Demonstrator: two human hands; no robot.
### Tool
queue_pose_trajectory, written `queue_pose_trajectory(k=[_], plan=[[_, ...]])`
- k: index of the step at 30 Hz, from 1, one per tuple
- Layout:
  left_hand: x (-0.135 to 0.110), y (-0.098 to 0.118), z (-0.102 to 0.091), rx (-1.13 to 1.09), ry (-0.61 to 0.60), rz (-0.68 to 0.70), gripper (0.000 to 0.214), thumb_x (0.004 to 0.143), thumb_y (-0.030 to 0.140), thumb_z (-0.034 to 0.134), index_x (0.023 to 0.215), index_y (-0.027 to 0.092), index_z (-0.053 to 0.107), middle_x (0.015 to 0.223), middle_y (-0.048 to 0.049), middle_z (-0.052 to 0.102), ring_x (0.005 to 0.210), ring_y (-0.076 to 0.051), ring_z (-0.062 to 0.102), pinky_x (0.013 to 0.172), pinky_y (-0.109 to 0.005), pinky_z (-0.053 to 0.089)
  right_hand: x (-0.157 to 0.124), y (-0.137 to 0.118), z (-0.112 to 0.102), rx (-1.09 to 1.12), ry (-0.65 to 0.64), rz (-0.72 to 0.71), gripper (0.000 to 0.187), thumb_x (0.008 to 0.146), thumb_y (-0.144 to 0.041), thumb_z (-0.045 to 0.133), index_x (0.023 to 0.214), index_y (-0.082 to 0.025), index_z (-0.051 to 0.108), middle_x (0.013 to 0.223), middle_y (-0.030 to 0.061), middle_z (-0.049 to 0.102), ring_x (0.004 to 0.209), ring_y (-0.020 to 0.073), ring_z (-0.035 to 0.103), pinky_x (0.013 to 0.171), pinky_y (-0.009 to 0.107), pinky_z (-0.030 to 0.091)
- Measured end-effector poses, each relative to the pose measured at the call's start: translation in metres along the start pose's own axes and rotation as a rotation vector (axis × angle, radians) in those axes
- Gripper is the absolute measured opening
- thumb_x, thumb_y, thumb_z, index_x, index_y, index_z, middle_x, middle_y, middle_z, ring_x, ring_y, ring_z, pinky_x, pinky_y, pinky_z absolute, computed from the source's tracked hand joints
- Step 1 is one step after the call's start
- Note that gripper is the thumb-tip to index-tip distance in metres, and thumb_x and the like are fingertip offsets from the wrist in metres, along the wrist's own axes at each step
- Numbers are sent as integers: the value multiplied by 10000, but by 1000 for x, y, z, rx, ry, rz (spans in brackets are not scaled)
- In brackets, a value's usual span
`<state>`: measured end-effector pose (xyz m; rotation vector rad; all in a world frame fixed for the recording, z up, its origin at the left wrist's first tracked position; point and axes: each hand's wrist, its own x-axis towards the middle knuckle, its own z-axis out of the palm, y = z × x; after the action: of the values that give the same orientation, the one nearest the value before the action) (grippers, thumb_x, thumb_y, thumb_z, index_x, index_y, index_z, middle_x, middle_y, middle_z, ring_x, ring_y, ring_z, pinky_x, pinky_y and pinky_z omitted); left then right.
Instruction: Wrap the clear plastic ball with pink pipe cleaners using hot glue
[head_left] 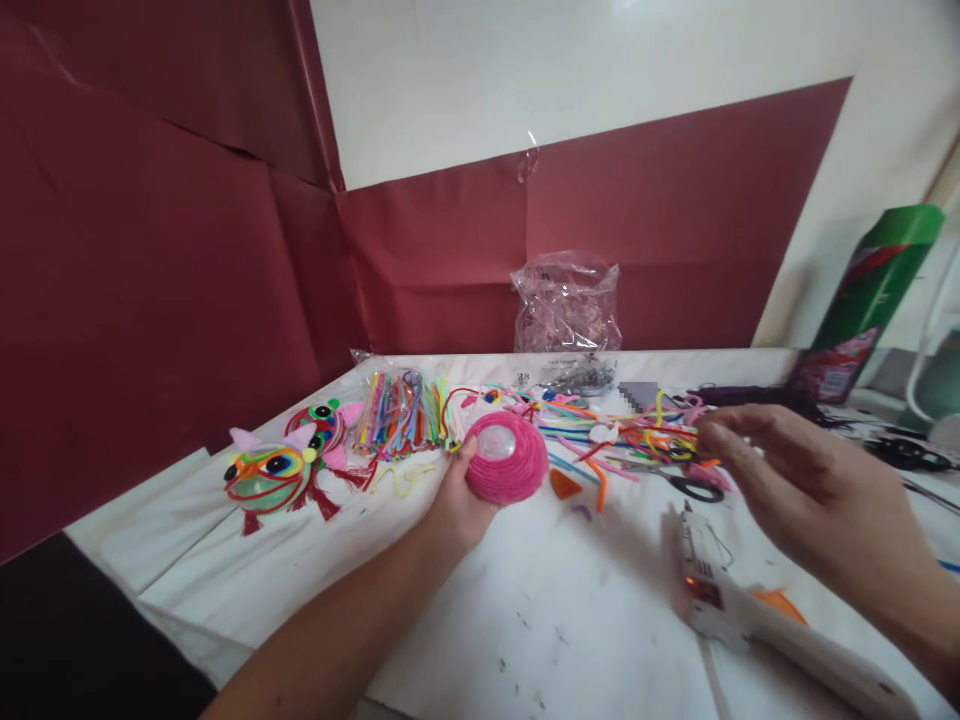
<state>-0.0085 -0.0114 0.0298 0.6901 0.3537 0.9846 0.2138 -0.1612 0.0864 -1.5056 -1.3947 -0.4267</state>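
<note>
My left hand (459, 505) grips a round pink pipe-cleaner-wrapped ball (507, 457) with a clear dome on top, held just above the white table cover (555, 610). My right hand (787, 475) hovers to the right of it, fingers loosely extended and apart, holding nothing, above a pile of coloured pipe cleaners (637, 435). A white glue gun (742, 610) lies on the cover below my right hand. Black-handled scissors (694, 487) lie at the pile's near edge.
Two finished colourful craft fish with big eyes (289, 465) lie at left. A bundle of coloured pipe cleaners in a bag (397, 412) sits beside them. A clear plastic bag (566, 305) stands at the back against the red backdrop. A green carton (870, 290) stands at right.
</note>
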Motion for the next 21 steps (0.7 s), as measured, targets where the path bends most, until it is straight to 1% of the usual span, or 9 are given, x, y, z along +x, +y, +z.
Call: queue_pose_trajectory(k=[4, 7, 10, 12, 13, 14, 16, 18, 21], plan=[[1, 1, 2, 16, 25, -37, 463, 772, 430, 692, 1158, 181, 632, 1086, -113, 724, 1100, -312, 637, 930, -522, 494, -16, 36, -20, -112, 2, 100, 291, 857, -609, 487, 804, -344, 593, 681, 46, 716, 490, 273, 640, 446, 406, 459], [4, -4, 0, 135, 112, 49, 452, 745, 377, 728, 1138, 170, 643, 1037, -91, 736, 1034, -274, 662, 876, -439, 534, -35, 68, -31, -52, -139, 97, 322, 882, -564, 462, 779, -300, 615, 716, 59, 732, 597, 286, 686, 516, 418, 527], [8, -11, -4, 285, 157, 135, 472, 697, 342, 775, 1127, 193, 648, 1051, -65, 736, 987, -247, 673, 797, -358, 560, -60, 84, -35, -70, -276, 160, 283, 892, -466, 483, 783, -245, 623, 722, 68, 729, 615, 251, 685, 537, 382, 552], [10, -15, -5, 322, 128, 108, 490, 694, 371, 781, 1138, 218, 642, 1064, -56, 734, 977, -249, 677, 769, -348, 567, -75, 82, -33, -100, -345, 167, 261, 888, -430, 500, 841, -219, 645, 784, 77, 732, 667, 236, 687, 586, 372, 566], [9, -17, -5, 322, 111, 94, 503, 684, 368, 790, 1140, 218, 639, 1060, -53, 735, 979, -249, 678, 767, -341, 567, -80, 78, -31, -113, -381, 153, 228, 867, -412, 552, 890, -214, 661, 854, 81, 734, 749, 235, 692, 665, 377, 573], [9, -18, -4, 329, 101, 86, 507, 677, 363, 796, 1135, 211, 641, 1062, -54, 735, 988, -246, 677, 767, -326, 566, -84, 71, -28, -125, -442, 123, 205, 842, -377, 604, 945, -212, 670, 933, 88, 730, 850, 240, 682, 755, 385, 564], [6, -18, -1, 355, 106, 85, 500, 670, 363, 800, 1117, 198, 647, 1070, -56, 733, 998, -235, 676, 767, -294, 563, -86, 58, -23, -212, -614, 49, 222, 822, -275, 616, 1022, -186, 653, 1050, 122, 702, 985, 259, 636, 849, 409, 528], [4, -17, 1, 371, 130, 87, 494, 672, 345, 796, 1118, 199, 643, 1092, -53, 728, 995, -222, 679, 763, -275, 560, -85, 47, -20, -294, -715, 48, 237, 761, -195, 622, 995, -167, 647, 1024, 130, 696, 986, 277, 618, 838, 410, 518], [4, -15, 2, 384, 164, 89, 517, 666, 335, 797, 1140, 214, 627, 1106, -43, 726, 984, -217, 681, 745, -275, 561, -82, 44, -18, -348, -742, 77, 247, 661, -125, 612, 903, -159, 647, 899, 122, 695, 909, 297, 624, 765, 402, 522]])
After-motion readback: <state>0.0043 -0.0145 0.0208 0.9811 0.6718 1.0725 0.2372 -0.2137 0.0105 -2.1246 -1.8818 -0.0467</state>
